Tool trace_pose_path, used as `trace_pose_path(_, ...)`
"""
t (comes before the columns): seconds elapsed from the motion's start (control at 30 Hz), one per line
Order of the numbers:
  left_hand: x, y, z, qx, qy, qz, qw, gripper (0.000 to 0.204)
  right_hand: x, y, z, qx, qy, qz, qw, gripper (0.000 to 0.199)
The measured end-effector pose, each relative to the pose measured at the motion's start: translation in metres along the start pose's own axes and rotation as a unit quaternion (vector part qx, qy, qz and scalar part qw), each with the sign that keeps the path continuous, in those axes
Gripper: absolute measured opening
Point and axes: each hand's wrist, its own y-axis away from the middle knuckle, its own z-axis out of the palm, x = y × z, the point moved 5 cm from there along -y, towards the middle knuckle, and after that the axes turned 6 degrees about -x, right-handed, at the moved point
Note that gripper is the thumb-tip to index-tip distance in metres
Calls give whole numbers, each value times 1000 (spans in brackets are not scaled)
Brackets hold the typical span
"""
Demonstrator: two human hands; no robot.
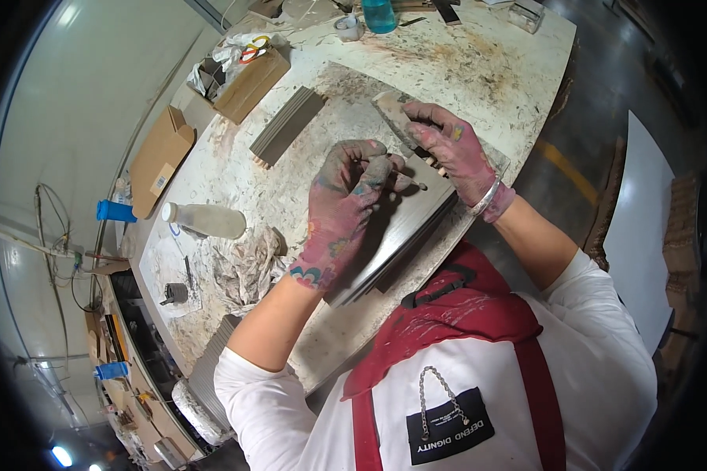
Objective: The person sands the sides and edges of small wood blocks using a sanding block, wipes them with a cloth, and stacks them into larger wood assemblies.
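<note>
Both my hands wear pink flowered gloves smeared with grey. My left hand (349,188) is closed in a pinch above a stack of long grey boards (397,243). A small thing with a dark tip shows by its fingertips, too small to name. My right hand (456,149) grips a narrow grey board (393,118), held tilted over the stack's far end. Short wooden dowels (434,163) show just below the right fingers. To the left lies a bundle of grey strips (288,125) with light wooden pegs at its near end.
On the stained table (479,71) stand an open cardboard box (251,88) with scissors, a whitish bottle (212,220) on its side, and a crumpled rag (247,263). A blue-liquid container (379,16) is at the back. A blue cup (116,210) sits at the left edge.
</note>
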Motion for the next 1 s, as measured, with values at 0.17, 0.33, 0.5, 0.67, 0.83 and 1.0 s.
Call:
trace_pose_path(0.17, -4, -2, 1, -2, -1, -2, 1000, 23, -1, 1, 1, -15, 5, 16, 1000, 58)
trace_pose_path(0.33, -2, -4, -2, -1, -30, -1, 1000, 22, 1, 2, -1, -22, -12, 15, 1000, 55)
trace_pose_path(0.5, 0, -3, 0, -14, -27, 16, 999, 24, -1, 1, 1, -14, -4, 19, 1000, 55)
trace_pose_path(0.67, -5, -1, 1, -32, -36, -15, 999, 25, 0, 3, 1, -4, -11, 33, 999, 57)
trace_pose_path(0.83, -8, 1, 2, -30, -23, -8, 999, 22, -1, 3, 1, -8, -5, 29, 1000, 58)
trace_pose_path(1.0, -8, 1, -1, -6, -5, 8, 1000, 21, -4, 2, 2, -4, 14, 17, 1000, 56)
